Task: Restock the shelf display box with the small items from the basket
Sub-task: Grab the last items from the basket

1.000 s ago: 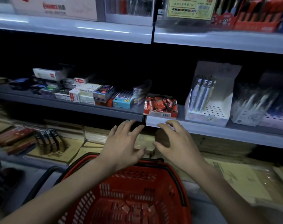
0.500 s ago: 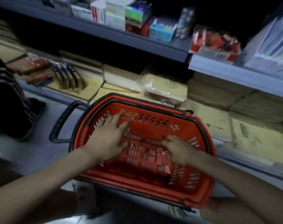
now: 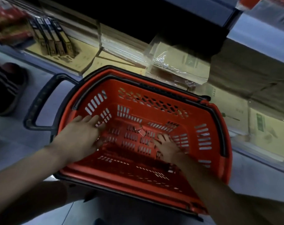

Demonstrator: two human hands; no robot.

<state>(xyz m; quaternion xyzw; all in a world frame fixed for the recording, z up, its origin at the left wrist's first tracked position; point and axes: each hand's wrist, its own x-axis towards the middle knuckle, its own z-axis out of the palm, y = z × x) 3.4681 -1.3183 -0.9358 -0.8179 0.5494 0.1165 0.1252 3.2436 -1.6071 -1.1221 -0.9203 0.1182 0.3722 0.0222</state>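
Observation:
A red plastic basket (image 3: 207, 111) with black handles sits on the floor below the shelves. Both my hands are inside it. My left hand (image 3: 82, 135) lies flat with straight fingers against the left inner wall, holding nothing. My right hand (image 3: 168, 147) reaches down to the basket floor, its fingers spread over small red items (image 3: 142, 132) that lie scattered there. I cannot see any item held in its fingers. Of the display box only a blurred red corner (image 3: 245, 1) shows at the top right edge.
The bottom shelf behind the basket holds wrapped stacks of brown envelopes (image 3: 178, 62) and dark upright packs (image 3: 48, 38). A grey shelf edge (image 3: 259, 34) juts out at top right. A dark shoe (image 3: 9, 88) stands at the left.
My view has tipped down from the shelf to the basket. Both hands dropped from the shelf edge into the basket, and the right hand's fingers have spread across the floor items.

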